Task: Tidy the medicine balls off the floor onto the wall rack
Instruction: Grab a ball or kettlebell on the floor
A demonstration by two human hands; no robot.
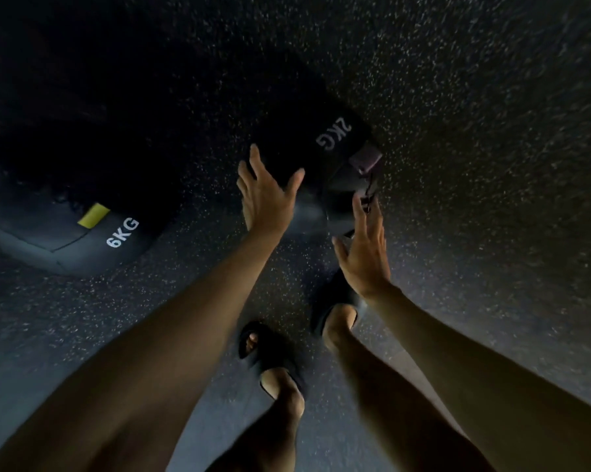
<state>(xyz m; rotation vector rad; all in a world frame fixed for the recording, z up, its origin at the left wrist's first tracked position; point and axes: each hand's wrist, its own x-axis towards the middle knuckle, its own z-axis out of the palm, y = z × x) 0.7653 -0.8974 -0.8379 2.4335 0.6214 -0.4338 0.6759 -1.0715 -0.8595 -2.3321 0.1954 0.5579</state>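
Observation:
A black medicine ball marked 2KG (324,155), with a dull purple patch, lies on the dark speckled floor ahead of me. My left hand (265,192) reaches to its near left side, fingers straight and spread, at or just short of its surface. My right hand (365,253) is stretched toward its near right side with fingers straight, holding nothing. A larger grey ball marked 6KG (82,240), with a yellow patch, lies on the floor at the left. The wall rack is out of view.
My two feet in black sandals (273,359) stand just behind the 2KG ball. Dark speckled rubber floor (474,165) stretches all around. The upper left of the view is in deep shadow.

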